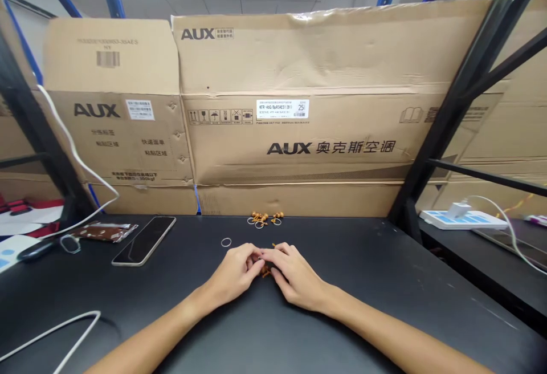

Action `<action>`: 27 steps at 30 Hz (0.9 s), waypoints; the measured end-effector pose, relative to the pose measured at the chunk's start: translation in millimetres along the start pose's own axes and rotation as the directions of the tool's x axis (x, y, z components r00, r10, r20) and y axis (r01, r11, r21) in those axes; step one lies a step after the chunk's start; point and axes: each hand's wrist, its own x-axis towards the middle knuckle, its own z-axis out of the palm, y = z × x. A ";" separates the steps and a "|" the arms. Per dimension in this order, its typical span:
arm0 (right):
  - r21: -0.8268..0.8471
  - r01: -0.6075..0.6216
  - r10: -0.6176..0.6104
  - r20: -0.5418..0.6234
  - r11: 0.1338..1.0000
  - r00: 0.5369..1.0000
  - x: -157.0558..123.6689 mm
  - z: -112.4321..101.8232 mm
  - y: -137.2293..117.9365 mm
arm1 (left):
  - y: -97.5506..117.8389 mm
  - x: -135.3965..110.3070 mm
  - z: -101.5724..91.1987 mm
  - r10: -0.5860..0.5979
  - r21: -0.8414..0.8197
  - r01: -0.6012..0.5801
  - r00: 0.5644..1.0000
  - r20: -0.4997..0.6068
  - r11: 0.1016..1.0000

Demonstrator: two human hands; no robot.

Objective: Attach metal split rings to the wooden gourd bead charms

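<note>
My left hand (237,268) and my right hand (296,275) meet at the middle of the dark table, fingertips almost touching. Both sets of fingers are closed in around a small orange-gold keyring charm (265,271), which shows just below and between them. The fingers cover most of it, and its ring can hardly be made out. A loose metal split ring (226,242) lies on the table beyond my left hand. Farther back, near the cardboard, several similar keyring charms (260,217) lie in a small group with their rings.
To the left are a phone (144,241), a brown wrapped packet (102,231) and white cables (72,328). Cardboard panels (299,163) stand along the table's back edge. On the right, a black metal frame (444,106) rises beside a power strip (464,220).
</note>
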 end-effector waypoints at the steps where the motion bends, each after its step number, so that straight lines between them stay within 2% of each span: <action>1: 0.016 -0.005 0.006 -0.032 1.000 0.999 -0.2 0.1 0.4 | -0.2 0.7 -0.5 -0.004 -0.049 0.004 1.000 0.003 0.999; 3: 0.038 -0.011 0.014 -0.089 0.999 0.996 -0.6 0.6 0.7 | -2.3 1.4 -2.2 0.003 -0.053 -0.004 1.000 -0.023 0.999; 4: 0.038 -0.005 0.009 -0.100 0.999 0.995 -0.9 1.0 0.6 | -4.2 1.4 -3.2 0.021 -0.001 -0.021 0.999 -0.050 1.000; 6: 0.013 0.028 -0.027 -0.083 1.000 0.996 -1.5 2.1 0.2 | -8.8 0.8 -5.0 0.084 0.165 -0.069 0.993 -0.085 0.984; 10: -0.038 0.052 -0.053 -0.024 0.998 0.998 -2.3 7.0 2.8 | -14.3 -1.0 -6.5 0.158 0.442 -0.123 0.986 -0.044 0.889; 13: -0.063 -0.023 0.020 -0.040 0.998 0.999 -1.5 10.4 9.0 | -14.3 -0.9 -6.9 0.134 0.544 -0.097 0.990 -0.029 0.833; 16: -0.114 -0.132 0.124 -0.075 0.985 0.989 -0.4 10.8 16.0 | -16.4 0.1 -8.8 0.096 0.636 -0.034 0.993 -0.063 0.771; 21: -0.193 -0.235 0.230 -0.046 0.953 0.972 0.0 10.8 22.5 | -28.3 1.9 -11.9 0.059 0.687 0.068 0.985 -0.159 0.723; 27: -0.235 -0.285 0.282 -0.050 0.929 0.958 1.5 10.9 25.9 | -38.1 15.0 -4.4 0.131 0.652 -0.058 0.989 -0.063 0.756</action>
